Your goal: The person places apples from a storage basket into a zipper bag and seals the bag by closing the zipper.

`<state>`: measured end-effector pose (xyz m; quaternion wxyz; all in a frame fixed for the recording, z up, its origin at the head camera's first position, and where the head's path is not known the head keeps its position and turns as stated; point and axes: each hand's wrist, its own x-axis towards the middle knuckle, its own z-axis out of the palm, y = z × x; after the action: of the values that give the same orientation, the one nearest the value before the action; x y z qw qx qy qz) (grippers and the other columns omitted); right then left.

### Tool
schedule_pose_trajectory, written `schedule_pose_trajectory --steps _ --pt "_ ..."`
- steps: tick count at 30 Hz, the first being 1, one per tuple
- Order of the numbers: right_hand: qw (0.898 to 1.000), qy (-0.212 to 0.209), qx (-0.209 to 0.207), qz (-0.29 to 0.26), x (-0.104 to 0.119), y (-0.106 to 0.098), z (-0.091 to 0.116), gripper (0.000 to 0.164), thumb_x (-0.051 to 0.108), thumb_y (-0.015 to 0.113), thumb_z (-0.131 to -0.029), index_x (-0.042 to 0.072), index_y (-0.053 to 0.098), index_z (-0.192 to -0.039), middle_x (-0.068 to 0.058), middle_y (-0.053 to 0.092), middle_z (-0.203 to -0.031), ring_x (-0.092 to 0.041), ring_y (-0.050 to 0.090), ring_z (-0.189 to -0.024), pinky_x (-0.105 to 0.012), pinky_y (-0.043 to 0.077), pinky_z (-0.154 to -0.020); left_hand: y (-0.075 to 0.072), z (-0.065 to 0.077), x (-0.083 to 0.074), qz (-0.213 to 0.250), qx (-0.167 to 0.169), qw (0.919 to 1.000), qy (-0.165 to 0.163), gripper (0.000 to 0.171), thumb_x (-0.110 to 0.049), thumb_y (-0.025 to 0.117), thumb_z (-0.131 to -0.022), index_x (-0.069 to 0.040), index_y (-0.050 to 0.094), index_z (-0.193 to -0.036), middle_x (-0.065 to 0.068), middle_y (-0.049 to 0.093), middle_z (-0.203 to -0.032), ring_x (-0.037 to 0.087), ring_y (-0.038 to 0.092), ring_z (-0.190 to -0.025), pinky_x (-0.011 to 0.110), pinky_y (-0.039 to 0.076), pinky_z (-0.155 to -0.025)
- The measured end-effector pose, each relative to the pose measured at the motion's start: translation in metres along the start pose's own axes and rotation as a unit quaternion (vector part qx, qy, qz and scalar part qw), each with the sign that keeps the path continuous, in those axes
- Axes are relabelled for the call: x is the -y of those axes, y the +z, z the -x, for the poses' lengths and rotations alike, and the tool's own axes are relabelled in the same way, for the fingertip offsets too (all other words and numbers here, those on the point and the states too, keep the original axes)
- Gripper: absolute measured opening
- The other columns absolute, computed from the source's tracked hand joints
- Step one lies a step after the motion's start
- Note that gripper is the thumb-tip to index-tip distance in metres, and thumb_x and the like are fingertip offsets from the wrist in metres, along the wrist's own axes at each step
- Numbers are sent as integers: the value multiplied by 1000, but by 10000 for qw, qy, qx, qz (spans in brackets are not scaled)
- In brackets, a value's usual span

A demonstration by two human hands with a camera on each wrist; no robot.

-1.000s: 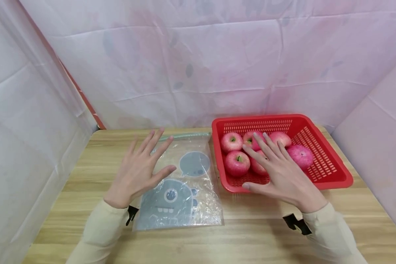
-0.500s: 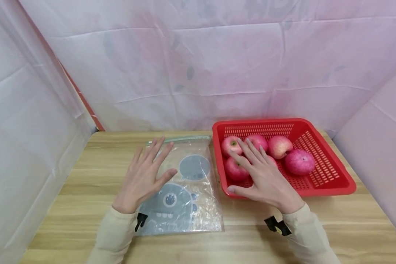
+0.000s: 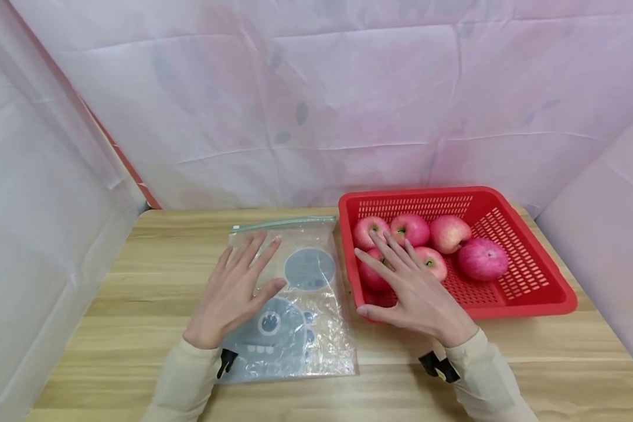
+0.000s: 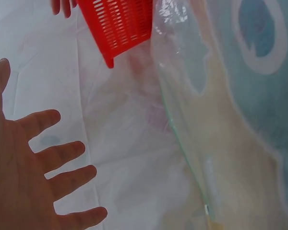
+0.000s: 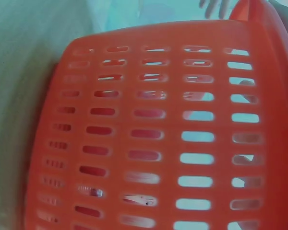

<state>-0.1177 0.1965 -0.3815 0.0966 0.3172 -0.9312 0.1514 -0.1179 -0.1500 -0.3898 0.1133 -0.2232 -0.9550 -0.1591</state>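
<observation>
My left hand (image 3: 237,290) hovers over a clear zip bag (image 3: 322,334), its fingers spread and holding nothing. The bag lies flat, printed with a blue-grey one-eyed monster and a speech bubble; a green zip strip runs along its far end. Over the near left corner of a red plastic basket (image 3: 527,310) is my right hand (image 3: 408,287), fingers spread and nothing in its grip. Several apples (image 3: 450,233) sit in the basket, with a darker pink round fruit (image 3: 482,259) to their right. My right hand partly covers the nearest apples.
The wooden table (image 3: 137,305) carries the bag and, to its right, the basket. White cloth walls (image 3: 348,105) with faded prints stand behind and at both sides. The slotted basket wall (image 5: 216,36) fills much of the right wrist view.
My right hand has moved left, from over the middle of the apples to the basket's near left corner. The left hand has shifted slightly right and nearer. Bag and basket look undisturbed.
</observation>
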Motion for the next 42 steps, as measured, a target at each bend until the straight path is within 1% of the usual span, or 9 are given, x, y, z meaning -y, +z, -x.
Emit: schedule_pose_trajectory --steps 2,5,8,12,15,20,25,33,42 --pt "10000 14 27 -14 0 1 0 90 66 71 -85 30 34 -159 -5 15 -171 -28 7 -159 -36 -1 -130 4 -1 -1 12 152 9999 -41 70 -64 41 -102 -25 33 -160 8 29 -167 35 30 -153 65 23 -121" --pt "10000 59 55 -35 1 2 0 87 65 70 -86 32 36 -158 -5 17 -171 -28 6 -159 -41 6 -130 12 -1 -2 60 404 9990 -158 70 -63 43 -102 -26 33 -160 8 30 -167 35 32 -152 65 25 -120" --pt "9999 94 52 -69 2 3 0 81 65 70 -87 33 41 -156 -6 21 -170 -27 7 -159 -45 10 -129 19 0 -4 157 715 9969 -295 69 -64 43 -102 -25 37 -159 11 40 -162 37 39 -148 67 29 -116" --pt "9999 53 22 -103 1 4 -1 76 63 70 -87 33 47 -153 -8 28 -167 -30 11 -159 -41 6 -130 25 0 -5 279 1145 9919 -472 68 -66 43 -101 -25 42 -156 14 48 -155 39 45 -143 68 32 -114" --pt "10000 47 3 -84 1 5 -1 74 62 70 -88 32 47 -152 -8 30 -167 -32 15 -158 -39 4 -130 28 -1 -6 349 1421 9875 -592 68 -67 43 -100 -27 43 -155 15 45 -157 39 45 -143 68 33 -114" --pt "9999 43 9 -162 1 5 -1 74 59 70 -89 31 47 -153 -8 38 -163 -35 22 -155 -46 9 -129 32 -1 -8 386 1782 9810 -656 66 -66 46 -100 -27 47 -153 18 41 -159 40 42 -145 68 37 -110" --pt "9993 85 140 -351 0 6 1 71 55 69 -91 30 47 -153 -10 49 -155 -35 29 -153 -56 17 -126 36 2 -9 328 1991 9767 -726 63 -63 53 -98 -28 51 -151 19 42 -158 42 42 -144 69 40 -107" --pt "9990 33 166 -403 1 6 1 63 53 67 -94 31 51 -150 -10 51 -153 -36 28 -153 -52 13 -128 38 4 -10 475 2251 9691 -893 55 -55 63 -96 -25 61 -142 20 41 -158 45 37 -146 75 35 -108" --pt "9990 27 148 -430 1 7 1 62 54 67 -94 32 52 -149 -6 50 -155 -35 28 -153 -53 14 -127 27 8 -7 607 2495 9623 -896 54 -49 70 -93 -21 65 -138 23 37 -160 47 36 -146 80 29 -106"
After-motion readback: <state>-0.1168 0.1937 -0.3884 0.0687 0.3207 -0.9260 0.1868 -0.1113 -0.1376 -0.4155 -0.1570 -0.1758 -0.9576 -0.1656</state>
